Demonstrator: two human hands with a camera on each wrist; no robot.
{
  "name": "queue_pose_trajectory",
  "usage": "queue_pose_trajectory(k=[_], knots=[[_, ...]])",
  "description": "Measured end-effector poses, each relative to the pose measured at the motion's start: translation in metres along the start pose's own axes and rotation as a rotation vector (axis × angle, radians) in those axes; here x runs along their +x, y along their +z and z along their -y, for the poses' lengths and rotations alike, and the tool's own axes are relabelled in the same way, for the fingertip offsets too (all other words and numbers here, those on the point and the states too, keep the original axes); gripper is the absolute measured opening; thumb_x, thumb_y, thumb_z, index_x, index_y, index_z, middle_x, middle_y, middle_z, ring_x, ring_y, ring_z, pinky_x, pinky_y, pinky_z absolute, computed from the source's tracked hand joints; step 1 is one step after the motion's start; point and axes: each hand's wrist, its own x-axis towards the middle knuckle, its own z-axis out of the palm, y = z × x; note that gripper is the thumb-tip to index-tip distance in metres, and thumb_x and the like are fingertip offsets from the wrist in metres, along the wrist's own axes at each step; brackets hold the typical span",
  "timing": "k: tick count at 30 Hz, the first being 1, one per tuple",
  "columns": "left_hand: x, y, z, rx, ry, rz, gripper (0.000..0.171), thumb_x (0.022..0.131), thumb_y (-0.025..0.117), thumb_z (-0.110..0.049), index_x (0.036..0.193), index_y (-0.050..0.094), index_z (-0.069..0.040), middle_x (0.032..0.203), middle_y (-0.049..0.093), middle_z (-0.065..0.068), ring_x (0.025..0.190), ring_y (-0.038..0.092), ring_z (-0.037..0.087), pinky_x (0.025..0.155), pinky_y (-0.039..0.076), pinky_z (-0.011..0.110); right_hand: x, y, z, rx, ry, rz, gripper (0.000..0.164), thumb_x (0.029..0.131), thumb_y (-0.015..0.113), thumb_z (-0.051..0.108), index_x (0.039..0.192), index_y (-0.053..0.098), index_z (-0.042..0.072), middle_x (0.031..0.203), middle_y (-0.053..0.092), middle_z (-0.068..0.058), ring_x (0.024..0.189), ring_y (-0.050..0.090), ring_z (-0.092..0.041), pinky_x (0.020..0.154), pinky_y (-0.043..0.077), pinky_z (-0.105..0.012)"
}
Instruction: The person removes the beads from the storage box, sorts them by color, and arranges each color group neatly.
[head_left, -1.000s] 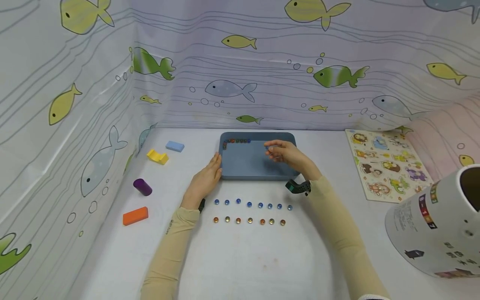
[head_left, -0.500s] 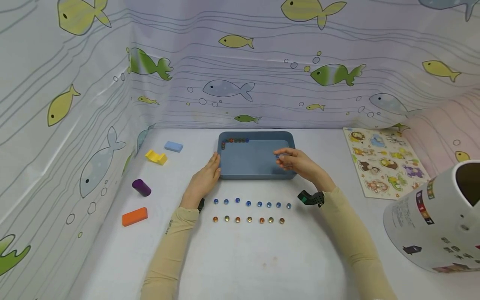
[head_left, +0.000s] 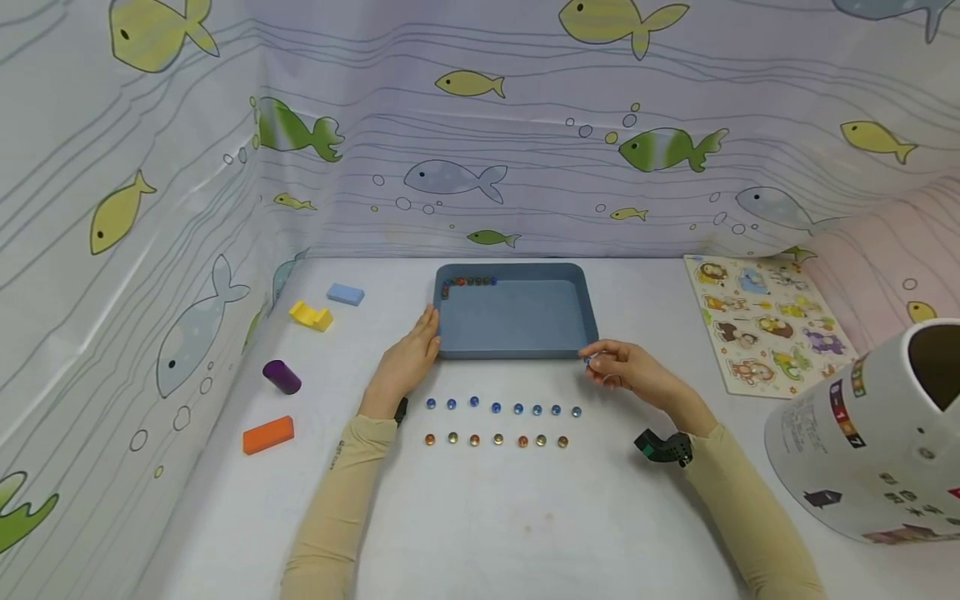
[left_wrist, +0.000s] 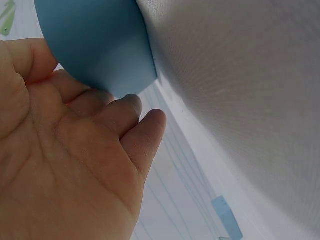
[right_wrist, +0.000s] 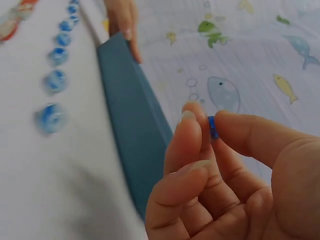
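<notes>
With the dial centred on the blue-grey tray point(head_left: 517, 321) in the head view, the left hand point(head_left: 407, 362) lay at 8 o'clock, its fingers resting against the tray's outer side and gripping nothing. The right hand point(head_left: 626, 371) was at 4 o'clock, pinching a small blue glass bead point(right_wrist: 213, 127) between thumb and fingertip, near the tray's 4 o'clock corner; whether those fingers touched the rim could not be told. Inside the tray, a line of mostly dark beads point(head_left: 470, 282) ran along the wall from 11 o'clock toward 12, with one below its 10 o'clock end. On the white tabletop point(head_left: 480, 517), at 6 o'clock, lay a row of eight blue beads point(head_left: 518, 409), and below it a row of seven red and amber beads point(head_left: 498, 439). A light blue block point(head_left: 346, 294) and a yellow block point(head_left: 311, 317) sat at 9 o'clock, a purple cylinder point(head_left: 282, 377) between 8 and 9, and an orange block point(head_left: 267, 435) at 8. A board of animal pictures point(head_left: 776, 329) lay at 3 o'clock, with a white tub point(head_left: 840, 458) between 3 and 4.
</notes>
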Motion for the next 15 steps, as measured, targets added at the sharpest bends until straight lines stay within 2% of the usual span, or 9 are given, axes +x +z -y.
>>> queue_pose_trajectory(k=[4, 7, 15], knots=[[0.0, 0.0, 0.0, 0.0, 0.001, 0.007, 0.055, 0.106, 0.035, -0.025, 0.154, 0.02, -0.003, 0.163, 0.012, 0.01, 0.149, 0.021, 0.028, 0.119, 0.027, 0.048, -0.013, 0.003, -0.016, -0.022, 0.056, 0.019, 0.044, 0.099, 0.055, 0.019, 0.131, 0.046, -0.01, 0.089, 0.067, 0.0, 0.072, 0.058, -0.008, 0.059, 0.047, -0.02], [0.001, 0.0, 0.0, 0.002, 0.004, 0.005, 0.055, 0.106, 0.035, -0.026, 0.154, 0.02, -0.004, 0.163, 0.012, 0.01, 0.149, 0.021, 0.028, 0.119, 0.028, 0.048, -0.02, 0.006, -0.025, -0.021, 0.091, 0.034, 0.041, 0.099, 0.055, 0.018, 0.128, 0.047, -0.01, 0.082, 0.065, 0.001, 0.063, 0.054, -0.006, 0.051, 0.041, -0.017], [0.001, 0.001, -0.001, 0.003, -0.004, 0.006, 0.055, 0.106, 0.035, -0.025, 0.153, 0.02, -0.003, 0.163, 0.012, 0.01, 0.149, 0.021, 0.028, 0.119, 0.027, 0.048, -0.028, 0.009, -0.039, -0.079, 0.099, 0.095, 0.036, 0.099, 0.054, 0.018, 0.122, 0.051, -0.01, 0.069, 0.062, 0.003, 0.049, 0.053, -0.004, 0.041, 0.037, -0.015]])
